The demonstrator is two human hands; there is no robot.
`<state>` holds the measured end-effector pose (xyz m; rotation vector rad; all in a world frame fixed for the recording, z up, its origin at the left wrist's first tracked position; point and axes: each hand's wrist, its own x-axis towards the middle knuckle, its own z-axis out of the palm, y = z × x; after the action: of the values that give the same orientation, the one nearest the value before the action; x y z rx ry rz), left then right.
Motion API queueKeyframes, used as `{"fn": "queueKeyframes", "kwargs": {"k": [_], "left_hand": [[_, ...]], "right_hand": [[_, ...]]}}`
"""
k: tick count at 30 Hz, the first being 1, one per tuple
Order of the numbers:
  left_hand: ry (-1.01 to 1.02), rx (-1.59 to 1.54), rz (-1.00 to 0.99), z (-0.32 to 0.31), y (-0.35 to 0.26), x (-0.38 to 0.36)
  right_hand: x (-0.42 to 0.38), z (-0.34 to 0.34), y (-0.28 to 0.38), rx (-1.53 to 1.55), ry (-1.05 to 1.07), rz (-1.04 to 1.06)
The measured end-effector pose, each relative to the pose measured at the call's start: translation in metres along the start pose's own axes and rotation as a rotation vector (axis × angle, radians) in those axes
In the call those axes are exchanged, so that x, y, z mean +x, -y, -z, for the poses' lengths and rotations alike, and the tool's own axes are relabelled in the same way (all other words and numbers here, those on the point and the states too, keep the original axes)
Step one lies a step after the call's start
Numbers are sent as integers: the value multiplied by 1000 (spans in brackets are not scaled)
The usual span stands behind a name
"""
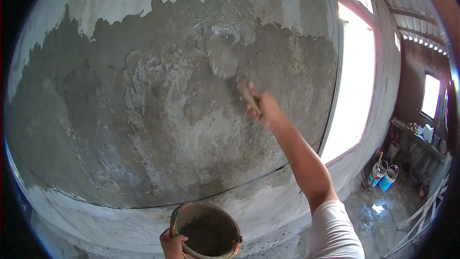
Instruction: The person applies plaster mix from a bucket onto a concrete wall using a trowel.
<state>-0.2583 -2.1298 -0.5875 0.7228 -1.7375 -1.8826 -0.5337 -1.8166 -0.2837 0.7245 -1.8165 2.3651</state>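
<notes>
On the left, the wall (96, 115) is coated in rough, damp-looking grey, darker in some places and streaked with pale, chalky patches in others. Its ragged upper edge stands out against the lighter surface above. A thin dark cable (143, 207) sags across the lower part.

Near the bottom, just in front of the wall, my left hand (172, 244) is closed on the left rim of a bucket (238, 225), thumb over the edge. The bucket is round, its rim smeared with dried grey, and the inside is dark and grey; I cannot tell how full it is.

Above it, high on the wall, a wet patch (225, 17) shines, thick and rippled, and below it lies a smoother, paler oval. Just below and to the right of this, my right hand (261, 105) grips the worn, brownish handle of a tool (249, 98), tilted with its upper end toward the oval. Motion blurs it, so I cannot make out its far end clearly.

Farther right is a tall, bright opening (352, 86). Beyond it, two blue-and-white pails (376, 172) stand side by side on the wet floor (359, 206), near a cluttered shelf (421, 138).
</notes>
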Motion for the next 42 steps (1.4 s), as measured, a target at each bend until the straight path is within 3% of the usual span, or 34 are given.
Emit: {"fn": "queueKeyframes", "kwargs": {"k": [2, 5, 9, 12, 13, 15, 17, 19, 23, 24, 26, 29, 31, 32, 34, 36, 38, 42], "left_hand": [[16, 32, 4, 7, 3, -8], [-21, -107, 68, 9, -5, -13], [7, 6, 45, 26, 0, -14], [-21, -71, -11, 30, 7, -19], [-52, -18, 64, 34, -1, -24], [-84, 32, 142, 41, 1, -22], [-56, -82, 12, 56, 21, -13], [-49, -58, 42, 64, 15, -15], [-28, -36, 79, 80, 15, -15], [-38, -38, 97, 81, 13, -14], [-57, 65, 178, 84, 8, -15], [-1, 113, 114, 85, 8, -19], [40, 192, 81, 92, 16, -12], [89, 227, 48, 99, 28, -6], [138, 314, 66, 111, 41, 2], [187, 342, 87, 111, 26, 0], [243, 183, 95, 112, 18, -3], [281, 230, 67, 115, 27, -3]], "right_hand": [[-32, 1, -26, -32, 46, -116], [-52, 6, -11, 15, 88, -66], [-2, 8, 55, 67, -10, 200], [39, 14, 88, 126, -112, 219], [47, 17, 87, 155, -163, 198], [50, 28, 66, 157, -157, 177], [41, 41, 24, 179, -189, 143], [16, 53, -30, 223, -213, 101], [-96, 66, -146, 279, -304, -144], [-131, 71, -175, 336, -245, -201], [-209, 55, -218, 192, -288, -224], [-317, 16, -253, 18, -264, -309], [-374, -6, -275, -339, -278, -281], [-394, -14, -279, -330, -249, -358], [-414, -31, -284, -1037, -106, 241], [-431, -47, -286, -1174, 22, 166], [-440, -64, -287, -1154, 53, 192], [-441, -76, -287, -1158, 144, 126]]}}
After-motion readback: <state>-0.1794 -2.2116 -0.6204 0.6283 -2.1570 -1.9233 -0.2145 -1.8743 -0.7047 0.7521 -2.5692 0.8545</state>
